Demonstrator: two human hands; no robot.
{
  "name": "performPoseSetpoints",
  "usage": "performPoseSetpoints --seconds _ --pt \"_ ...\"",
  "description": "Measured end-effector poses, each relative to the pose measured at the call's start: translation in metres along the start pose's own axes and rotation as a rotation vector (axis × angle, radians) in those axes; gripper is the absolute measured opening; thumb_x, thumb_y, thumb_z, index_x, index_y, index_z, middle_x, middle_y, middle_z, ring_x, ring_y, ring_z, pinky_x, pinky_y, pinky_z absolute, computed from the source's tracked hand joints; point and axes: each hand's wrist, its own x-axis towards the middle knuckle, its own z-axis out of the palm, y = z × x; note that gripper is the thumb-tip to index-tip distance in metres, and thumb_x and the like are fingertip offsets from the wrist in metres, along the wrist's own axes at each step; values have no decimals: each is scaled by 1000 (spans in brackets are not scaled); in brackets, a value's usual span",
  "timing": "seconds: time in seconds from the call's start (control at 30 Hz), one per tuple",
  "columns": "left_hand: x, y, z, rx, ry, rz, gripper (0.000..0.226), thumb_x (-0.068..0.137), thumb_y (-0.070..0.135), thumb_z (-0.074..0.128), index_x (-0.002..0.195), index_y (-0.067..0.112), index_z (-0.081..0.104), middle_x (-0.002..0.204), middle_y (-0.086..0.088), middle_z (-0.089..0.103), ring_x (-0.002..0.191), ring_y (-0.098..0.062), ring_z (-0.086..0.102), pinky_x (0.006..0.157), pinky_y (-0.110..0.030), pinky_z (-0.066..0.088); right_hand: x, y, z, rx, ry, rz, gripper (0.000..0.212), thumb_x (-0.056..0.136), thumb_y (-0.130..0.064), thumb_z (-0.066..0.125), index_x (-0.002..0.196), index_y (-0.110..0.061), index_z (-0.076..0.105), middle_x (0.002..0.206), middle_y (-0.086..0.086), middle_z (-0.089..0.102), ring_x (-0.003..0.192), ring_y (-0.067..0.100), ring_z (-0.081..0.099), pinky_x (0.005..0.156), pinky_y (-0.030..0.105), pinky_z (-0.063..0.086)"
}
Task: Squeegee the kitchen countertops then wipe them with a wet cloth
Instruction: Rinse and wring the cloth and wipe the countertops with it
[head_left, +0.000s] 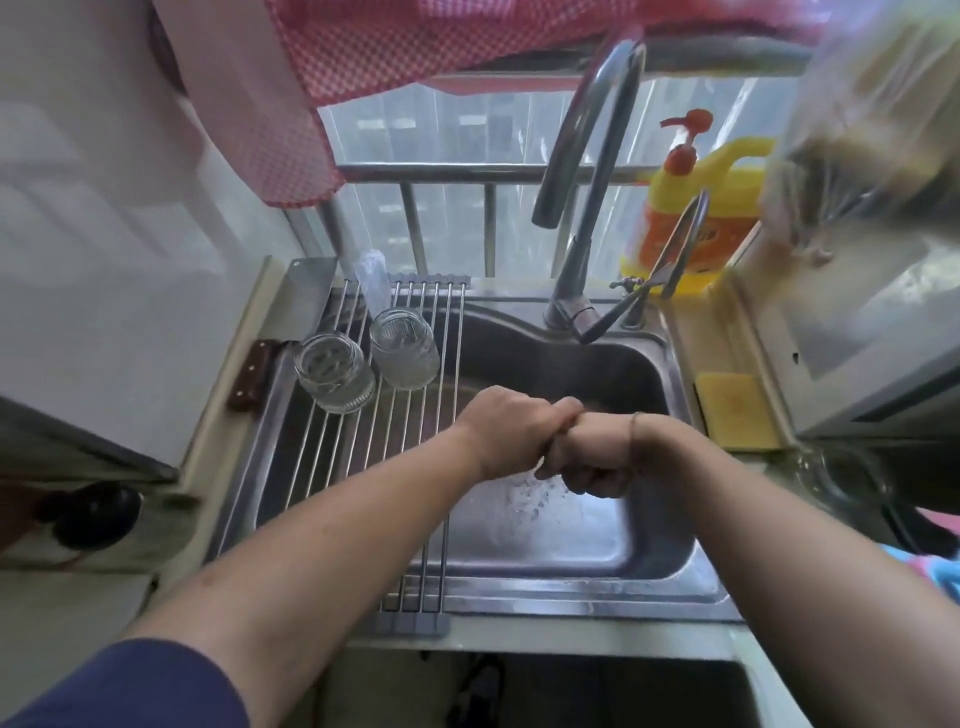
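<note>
Steel sink (670, 374) beneath clenched hands (550, 447)

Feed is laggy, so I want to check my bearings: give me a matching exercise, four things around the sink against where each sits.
Things:
1. glass jars
2. yellow sponge
3. detergent bottle
4. knife

Places:
A. behind the faucet, by the window
B. on the roll-up rack over the sink
C. counter ledge left of the sink
D. counter right of the sink

Pairs: 1-B, 2-D, 3-A, 4-C

Both hands (550, 441) clenched together, forearms converging.
</note>
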Motion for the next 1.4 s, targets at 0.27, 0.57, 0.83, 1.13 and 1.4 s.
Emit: performPoseSetpoints --seconds 0.27,0.57,0.83,1.13,1.4 --pt "-2 -3 -12 -679 -356 -842 14 79 25 70 78 14 61 75 -6 59 68 -24 59 59 -28 43 -3 38 21 -382 976 -410 24 82 -26 70 103 -20 61 86 -4 63 76 16 61 64 27 50" --pt "8 13 -47 -1508 -917 -847 31 96 22 49 65 18 45 49 8 33 35 -3 23 36 -15 16 -9 78 17 -1140 1162 -837 88 76 -10 64 151 -6 21 159 11 21 146 29 23 104 44 42" --pt "25 26 -84 -1448 -1138 -732 38 94 22 46 57 20 37 45 7 28 33 -3 20 41 -16 7 -12 39 1 -1186 1339 -1186 54 84 -18 60 131 -4 40 125 19 49 109 37 59 80 43 47" --pt "31 26 -69 -1036 -857 -797 32 82 13 60 59 19 38 50 0 32 42 -13 22 47 -23 15 -11 16 2 -1319 1316 -603 23 67 -17 73 63 -14 51 46 3 52 40 25 49 45 24 22" --pt "21 26 -37 -349 -521 -571 9 73 17 53 65 17 52 63 1 56 58 -21 58 52 -26 47 -17 -8 18 -1344 751 -208 7 80 -18 49 75 -23 49 69 -6 53 65 26 55 59 27 43"
